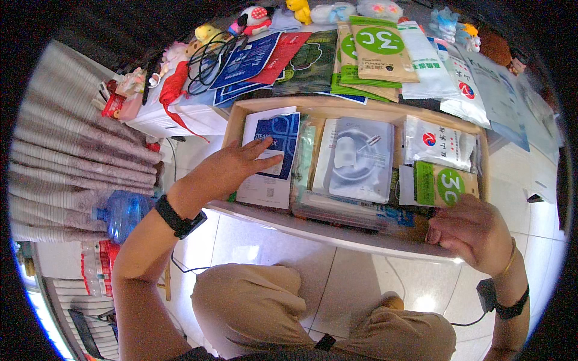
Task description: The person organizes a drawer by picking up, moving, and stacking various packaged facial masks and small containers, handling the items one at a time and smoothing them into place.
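Note:
An open wooden drawer lies before me, filled with flat packets. My left hand, fingers spread, is over a dark blue packet on a white packet at the drawer's left; whether it presses on them is unclear. My right hand is curled at the front right corner, beside a green and brown packet. Its fingertips are partly hidden, so I cannot see whether they hold anything. A silver-grey sachet lies mid-drawer on a white one. Behind the green packet is a silver-white packet.
Above the drawer, the cabinet top bears stacked green and brown packets, a red packet, a coiled black cable and several plush toys. A blue water bottle stands by the curtain on my left.

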Tool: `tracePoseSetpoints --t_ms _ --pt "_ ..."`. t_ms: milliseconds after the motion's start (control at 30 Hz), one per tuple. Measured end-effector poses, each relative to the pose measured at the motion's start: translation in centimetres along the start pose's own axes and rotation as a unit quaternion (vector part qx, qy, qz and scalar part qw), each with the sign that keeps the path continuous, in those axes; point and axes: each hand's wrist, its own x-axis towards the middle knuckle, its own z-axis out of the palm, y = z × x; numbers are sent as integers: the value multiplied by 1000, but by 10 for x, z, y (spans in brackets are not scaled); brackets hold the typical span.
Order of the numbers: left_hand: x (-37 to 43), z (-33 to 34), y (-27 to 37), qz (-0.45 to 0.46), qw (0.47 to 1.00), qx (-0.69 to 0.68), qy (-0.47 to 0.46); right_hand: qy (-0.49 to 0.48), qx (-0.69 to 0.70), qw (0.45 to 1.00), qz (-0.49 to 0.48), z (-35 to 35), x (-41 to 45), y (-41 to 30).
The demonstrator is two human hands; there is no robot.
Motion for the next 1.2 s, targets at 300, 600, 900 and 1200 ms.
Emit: tracePoseSetpoints --t_ms 300,600,900,1200 --pt "-8 -28 7 4 1000 10 -13 15 -26 999 -28 0 2 -1" --pt "10 -23 8 -7 995 -15 -99 20 4 1000 -16 1 -1 0" --pt "-11 -2 -18 -24 994 27 -101 16 -6 1000 -23 2 -1 1" --pt "13 -45 12 120 988 59 -83 20 0 1000 -18 1 1 0"
